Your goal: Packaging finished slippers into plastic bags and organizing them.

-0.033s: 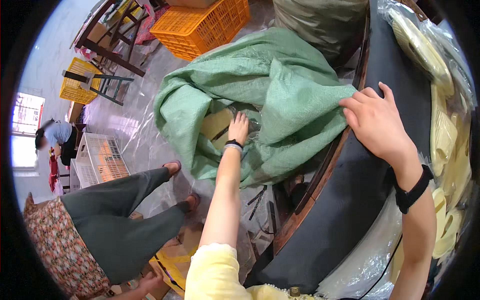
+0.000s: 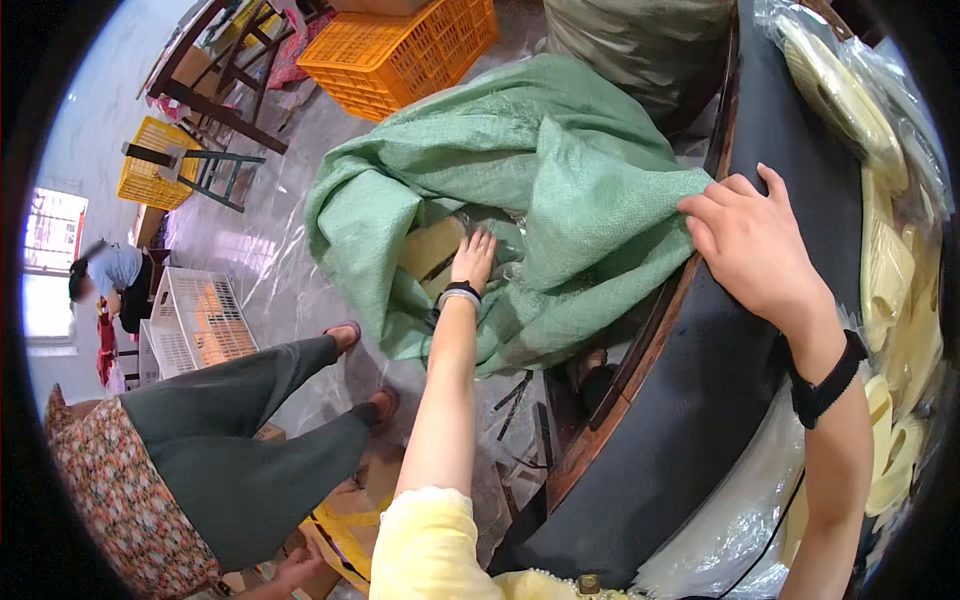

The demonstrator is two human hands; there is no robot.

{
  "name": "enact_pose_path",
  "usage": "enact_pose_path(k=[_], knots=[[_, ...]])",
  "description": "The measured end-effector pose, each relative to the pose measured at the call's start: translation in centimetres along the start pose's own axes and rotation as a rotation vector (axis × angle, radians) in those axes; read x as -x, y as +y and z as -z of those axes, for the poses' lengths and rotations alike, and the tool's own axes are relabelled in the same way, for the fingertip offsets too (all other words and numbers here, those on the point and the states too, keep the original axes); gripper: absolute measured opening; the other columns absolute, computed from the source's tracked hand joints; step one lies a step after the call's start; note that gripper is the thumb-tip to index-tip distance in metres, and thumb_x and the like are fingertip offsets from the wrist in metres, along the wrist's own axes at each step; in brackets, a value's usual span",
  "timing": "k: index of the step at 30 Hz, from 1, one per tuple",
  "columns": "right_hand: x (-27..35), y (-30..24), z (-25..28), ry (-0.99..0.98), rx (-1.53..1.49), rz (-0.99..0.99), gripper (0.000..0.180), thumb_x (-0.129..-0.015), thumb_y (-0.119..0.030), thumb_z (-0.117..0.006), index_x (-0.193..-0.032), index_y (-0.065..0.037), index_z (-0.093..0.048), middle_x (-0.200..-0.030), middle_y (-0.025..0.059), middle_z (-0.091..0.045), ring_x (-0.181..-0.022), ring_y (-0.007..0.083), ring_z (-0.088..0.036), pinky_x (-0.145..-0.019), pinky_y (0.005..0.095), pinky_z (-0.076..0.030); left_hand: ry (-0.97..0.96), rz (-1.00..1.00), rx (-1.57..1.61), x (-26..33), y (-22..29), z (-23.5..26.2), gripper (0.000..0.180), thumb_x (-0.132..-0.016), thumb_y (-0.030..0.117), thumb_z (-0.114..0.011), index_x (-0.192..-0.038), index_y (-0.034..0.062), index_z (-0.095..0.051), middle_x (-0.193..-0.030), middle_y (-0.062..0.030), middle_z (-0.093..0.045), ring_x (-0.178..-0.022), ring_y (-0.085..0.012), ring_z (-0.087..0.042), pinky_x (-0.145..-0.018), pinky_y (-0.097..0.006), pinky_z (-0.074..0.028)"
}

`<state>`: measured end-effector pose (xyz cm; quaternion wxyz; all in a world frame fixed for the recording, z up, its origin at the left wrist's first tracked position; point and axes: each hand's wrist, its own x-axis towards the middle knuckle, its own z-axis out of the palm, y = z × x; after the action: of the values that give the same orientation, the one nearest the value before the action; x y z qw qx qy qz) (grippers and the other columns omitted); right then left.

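My left hand (image 2: 473,258) reaches into the green woven sack (image 2: 560,190); fingertips hidden by clear film inside. The pale yellow pieces (image 2: 430,248) within are mostly covered by sack folds, shape uncertain. My right hand (image 2: 750,250) covers the sack's edge on the dark table (image 2: 700,420). The orange crate (image 2: 400,45) is cut off at the frame's top. The distant person (image 2: 105,280) is blurred.

Left hand (image 2: 473,258) reaches down; right hand (image 2: 752,245) clenched.
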<state>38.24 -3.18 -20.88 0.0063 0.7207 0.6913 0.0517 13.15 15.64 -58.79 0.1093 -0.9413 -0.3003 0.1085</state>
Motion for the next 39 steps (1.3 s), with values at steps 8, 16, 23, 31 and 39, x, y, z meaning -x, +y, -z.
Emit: enact_pose_path(k=[8,16,23,31,39], knots=[[-0.3,-0.9,-0.9,0.043,-0.076,0.019,0.014,-0.083,-0.017,-0.05,-0.085,-0.009,-0.062,-0.081,0.0041,-0.058,-0.09,0.0213,-0.055,-0.097,0.0502,-0.032,-0.359,0.138,0.178,2.2,-1.5,-2.8,0.032,-0.086,0.019,-0.044,-0.116,0.014,-0.053,-0.093,-0.0072,-0.067,-0.098,-0.0228,-0.059,-0.095,-0.035,-0.036],[0.2,-0.1,-0.8,0.066,-0.027,0.027,0.013,-0.082,-0.017,-0.052,-0.083,-0.009,-0.061,-0.08,0.0044,-0.058,-0.089,0.0215,-0.055,-0.096,0.0494,-0.034,-0.592,-0.001,0.546,4.1,0.5,-0.1,0.027,-0.073,0.023,-0.061,-0.097,0.0121,-0.062,-0.097,-0.0133,-0.064,-0.094,-0.0304,-0.06,-0.08,-0.041,-0.047],[0.0,-0.7,-0.7,0.079,-0.031,0.016,0.012,-0.082,-0.017,-0.052,-0.081,-0.009,-0.061,-0.08,0.0042,-0.058,-0.089,0.0212,-0.055,-0.095,0.0487,-0.034,0.269,0.062,0.754,-0.1,4.1,-0.3,0.015,-0.083,0.007,-0.046,-0.095,0.0047,-0.056,-0.128,-0.0234,-0.042,-0.086,-0.0396,-0.06,-0.071,-0.045,-0.05],[-0.1,-0.4,-1.1,0.075,-0.01,0.023,0.014,-0.082,-0.016,-0.05,-0.076,-0.009,-0.061,-0.078,0.0048,-0.059,-0.089,0.0214,-0.056,-0.094,0.0495,-0.035,-0.308,0.368,0.632,-0.7,6.3,-0.4,0.027,-0.081,0.01,-0.052,-0.107,0.0067,-0.05,-0.112,-0.02,-0.056,-0.09,-0.0344,-0.062,-0.075,-0.042,-0.051],[-0.9,0.5,-0.7,0.009,0.081,0.042,0.021,-0.084,-0.019,-0.046,-0.08,-0.009,-0.064,-0.082,0.0042,-0.062,-0.091,0.0208,-0.057,-0.093,0.0513,-0.035,-0.114,0.265,0.615,9.7,-2.9,5.1,0.046,-0.056,0.031,-0.08,-0.088,0.003,-0.061,-0.097,-0.0177,-0.058,-0.086,-0.0345,-0.059,-0.075,-0.043,-0.049]])
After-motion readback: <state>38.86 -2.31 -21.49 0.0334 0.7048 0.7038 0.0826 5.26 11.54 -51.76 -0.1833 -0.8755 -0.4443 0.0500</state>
